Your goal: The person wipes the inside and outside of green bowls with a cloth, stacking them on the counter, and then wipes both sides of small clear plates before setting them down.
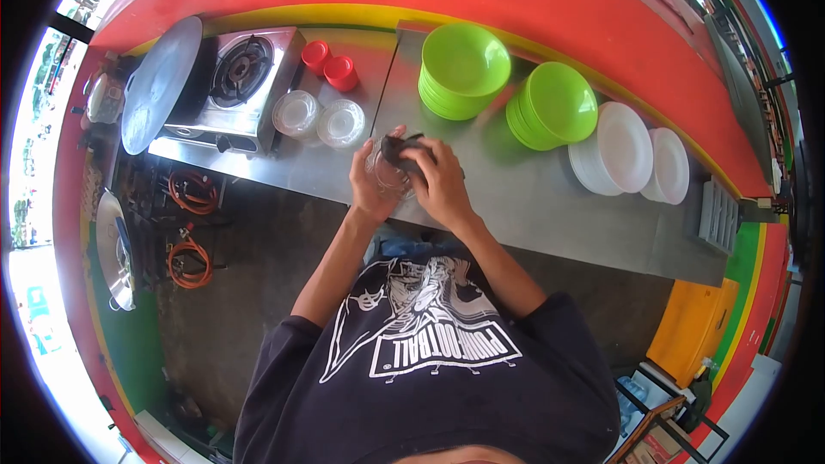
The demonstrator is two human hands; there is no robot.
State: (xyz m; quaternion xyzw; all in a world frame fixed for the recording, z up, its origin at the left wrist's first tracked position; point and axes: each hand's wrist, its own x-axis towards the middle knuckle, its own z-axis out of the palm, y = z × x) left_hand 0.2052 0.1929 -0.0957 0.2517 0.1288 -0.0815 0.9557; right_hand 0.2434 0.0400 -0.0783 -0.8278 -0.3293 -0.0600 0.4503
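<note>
My left hand (371,189) is closed around a clear glass or plastic bowl (391,177), held over the front edge of the steel counter. A dark cloth (397,149) is bunched in my right hand (440,182), its fingers curled over it, pressing against the bowl. Just beyond my left hand stand two clear stacks, a nearer stack of clear bowls (342,124) and another clear stack (296,112). Part of the held bowl is hidden by my fingers and the cloth.
Two stacks of green bowls (465,64) (559,105) and white plates (612,150) stand on the steel counter (507,198) to the right. Left are red cups (340,74), a gas stove (243,73) and a large wok (163,86). Orange hoses (190,262) hang below.
</note>
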